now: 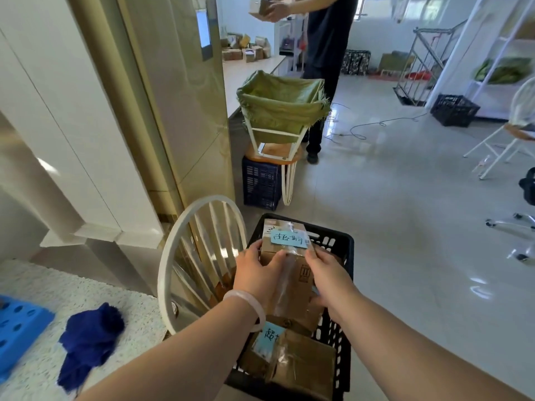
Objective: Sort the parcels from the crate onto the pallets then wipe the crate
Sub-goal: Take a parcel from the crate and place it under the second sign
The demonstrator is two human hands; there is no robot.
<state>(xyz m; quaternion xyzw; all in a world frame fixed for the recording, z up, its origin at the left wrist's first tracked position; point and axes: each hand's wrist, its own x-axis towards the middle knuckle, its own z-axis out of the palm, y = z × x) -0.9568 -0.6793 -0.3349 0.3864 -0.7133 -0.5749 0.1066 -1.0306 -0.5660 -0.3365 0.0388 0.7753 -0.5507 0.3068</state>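
Both hands are on the same cardboard parcel point(292, 273), the one with a blue handwritten label point(288, 240), sitting on top of the pile inside the black crate point(346, 241). Left hand point(257, 274) grips its left side, fingers curled over the top edge, and right hand point(328, 273) clamps the right side, fingers wrapped around it. Another labelled parcel point(292, 363) lies closer in the crate. Just left of the crate is a white chair back point(173, 256), then a dark blue cloth point(89, 340) on the speckled counter point(121, 296) beside a blue pallet point(17, 325). Further back another person point(327, 53) holds a small box point(260, 7).
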